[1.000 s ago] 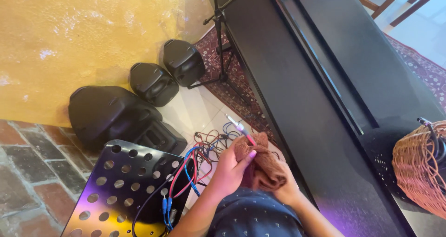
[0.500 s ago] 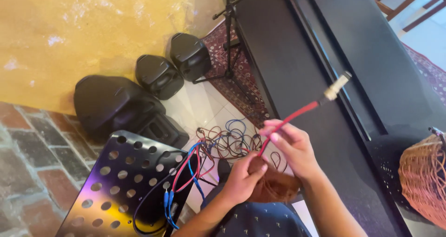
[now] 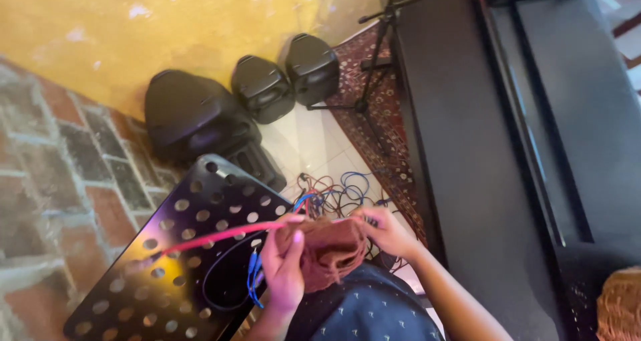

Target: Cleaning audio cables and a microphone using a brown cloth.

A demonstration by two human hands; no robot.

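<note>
Both hands grip a fuzzy brown cloth [image 3: 330, 253] near the lap: left hand [image 3: 284, 267] also pinches a smooth red cable [image 3: 220, 234], right hand [image 3: 384, 231] beside the piano's [image 3: 467, 147] hard edge. Tight space.

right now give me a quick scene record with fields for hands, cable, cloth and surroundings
left hand: grips brown cloth and red cable
right hand: fingers on the cloth's other edge
red cable: runs left over perforated black metal stand
brown cloth: bunched between both hands
surroundings: tangled cables on floor, three black speakers by yellow wall
</note>
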